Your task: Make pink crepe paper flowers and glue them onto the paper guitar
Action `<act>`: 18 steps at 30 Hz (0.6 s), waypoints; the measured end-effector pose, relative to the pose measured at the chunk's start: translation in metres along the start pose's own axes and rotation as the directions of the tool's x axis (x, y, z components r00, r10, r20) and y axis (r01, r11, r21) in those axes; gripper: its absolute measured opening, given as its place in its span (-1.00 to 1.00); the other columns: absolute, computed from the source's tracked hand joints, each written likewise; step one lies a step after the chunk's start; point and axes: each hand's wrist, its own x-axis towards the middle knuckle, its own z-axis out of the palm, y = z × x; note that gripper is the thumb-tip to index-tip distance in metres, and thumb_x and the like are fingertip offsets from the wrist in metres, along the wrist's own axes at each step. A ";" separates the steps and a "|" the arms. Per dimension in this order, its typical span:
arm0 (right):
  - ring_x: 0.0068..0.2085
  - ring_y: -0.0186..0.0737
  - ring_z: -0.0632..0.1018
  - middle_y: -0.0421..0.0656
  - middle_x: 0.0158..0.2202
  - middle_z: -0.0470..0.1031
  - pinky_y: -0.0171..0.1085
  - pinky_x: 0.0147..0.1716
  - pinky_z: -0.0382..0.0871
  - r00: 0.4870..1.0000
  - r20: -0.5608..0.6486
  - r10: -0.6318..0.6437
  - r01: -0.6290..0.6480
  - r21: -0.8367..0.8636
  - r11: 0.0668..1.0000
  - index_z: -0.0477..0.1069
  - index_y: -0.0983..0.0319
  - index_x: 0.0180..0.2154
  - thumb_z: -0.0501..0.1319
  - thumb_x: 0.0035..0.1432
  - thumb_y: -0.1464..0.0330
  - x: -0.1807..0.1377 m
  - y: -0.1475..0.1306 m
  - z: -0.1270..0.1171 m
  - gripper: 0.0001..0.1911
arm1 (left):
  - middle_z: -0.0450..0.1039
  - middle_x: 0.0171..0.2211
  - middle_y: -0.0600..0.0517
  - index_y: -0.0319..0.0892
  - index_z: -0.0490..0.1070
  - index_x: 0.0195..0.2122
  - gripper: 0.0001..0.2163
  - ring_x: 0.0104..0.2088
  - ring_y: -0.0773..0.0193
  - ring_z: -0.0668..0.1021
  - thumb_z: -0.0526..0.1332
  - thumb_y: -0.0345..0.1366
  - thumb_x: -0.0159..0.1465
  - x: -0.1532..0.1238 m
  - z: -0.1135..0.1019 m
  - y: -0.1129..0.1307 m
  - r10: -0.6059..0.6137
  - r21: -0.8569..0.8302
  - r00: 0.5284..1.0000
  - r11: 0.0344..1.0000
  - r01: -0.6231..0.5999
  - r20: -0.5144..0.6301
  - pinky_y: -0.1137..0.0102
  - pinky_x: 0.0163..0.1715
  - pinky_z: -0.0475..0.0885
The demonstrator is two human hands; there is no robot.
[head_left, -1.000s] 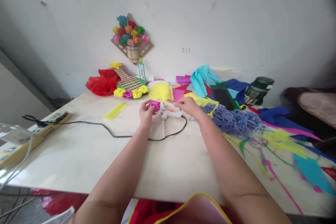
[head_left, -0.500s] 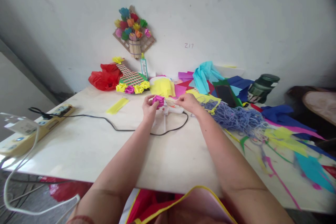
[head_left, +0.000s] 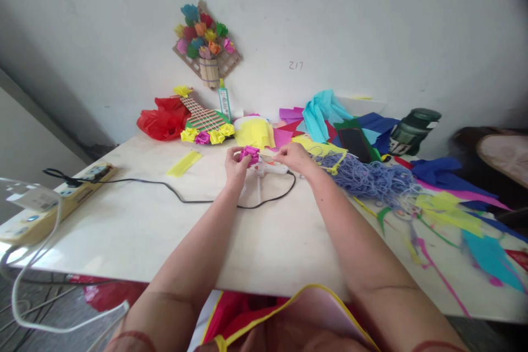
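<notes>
My left hand is closed around a magenta paper flower, its fingers at the flower's left side. Just to the right, my right hand pinches a thin pale strip that reaches toward the flower; its exact kind is too small to tell. Below both hands a white glue gun rests on the table, partly hidden by them. Its black cord runs left to a power strip.
A green stringed-instrument craft with paper flowers stands at the back beside red plastic. A yellow paper strip lies left of my hands. Tangled blue-grey string, a phone, a dark green jar and paper scraps lie right.
The view has shifted slightly. Both hands stay near the glue gun, with the magenta flower still in my left hand and the right hand's pinch kept up.
</notes>
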 end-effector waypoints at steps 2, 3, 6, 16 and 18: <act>-0.54 -0.38 0.32 -0.22 -0.63 0.40 -0.37 -0.54 0.07 1.000 -0.002 0.006 -0.006 -0.004 1.000 0.53 0.28 -0.56 0.25 -0.08 0.23 0.001 0.001 0.002 -0.76 | 0.45 -0.52 0.06 -0.18 0.27 -0.27 -0.63 -0.52 0.26 0.55 0.31 -0.28 -0.11 0.000 0.001 0.000 -0.006 -0.002 1.000 1.000 0.006 -0.002 0.39 -0.47 0.42; -0.55 -0.38 0.32 -0.22 -0.63 0.40 -0.37 -0.54 0.07 1.000 -0.003 0.009 -0.009 -0.007 1.000 0.53 0.28 -0.56 0.25 -0.08 0.22 0.001 0.001 0.003 -0.76 | 0.45 -0.52 0.06 -0.18 0.27 -0.27 -0.63 -0.51 0.25 0.55 0.31 -0.28 -0.11 -0.001 0.001 0.001 -0.009 -0.005 1.000 1.000 0.009 -0.002 0.38 -0.46 0.43; -0.55 -0.38 0.33 -0.21 -0.63 0.41 -0.36 -0.53 0.07 1.000 -0.002 0.012 -0.012 -0.025 1.000 0.54 0.27 -0.55 0.25 -0.08 0.22 0.001 0.002 0.004 -0.76 | 0.46 -0.50 0.04 -0.19 0.26 -0.27 -0.62 -0.51 0.25 0.56 0.32 -0.27 -0.11 -0.001 0.002 0.001 -0.014 -0.013 1.000 1.000 0.014 0.002 0.38 -0.46 0.43; -0.52 -0.36 0.36 -0.18 -0.59 0.45 -0.36 -0.53 0.06 1.000 -0.007 0.014 -0.014 -0.059 0.998 0.55 0.27 -0.53 0.26 -0.07 0.22 0.002 0.002 0.005 -0.76 | 0.47 -0.51 0.04 -0.19 0.27 -0.28 -0.61 -0.52 0.25 0.56 0.34 -0.26 -0.12 -0.002 0.003 0.002 -0.017 -0.048 0.999 0.999 0.019 0.030 0.37 -0.47 0.45; -0.52 -0.35 0.36 -0.18 -0.60 0.45 -0.36 -0.53 0.06 1.000 -0.012 0.008 -0.009 -0.059 0.998 0.54 0.27 -0.53 0.26 -0.07 0.23 0.002 0.002 0.005 -0.77 | 0.47 -0.52 0.05 -0.18 0.27 -0.28 -0.61 -0.52 0.25 0.56 0.34 -0.26 -0.12 -0.002 0.003 0.002 -0.017 -0.037 0.999 0.999 0.018 0.029 0.38 -0.47 0.45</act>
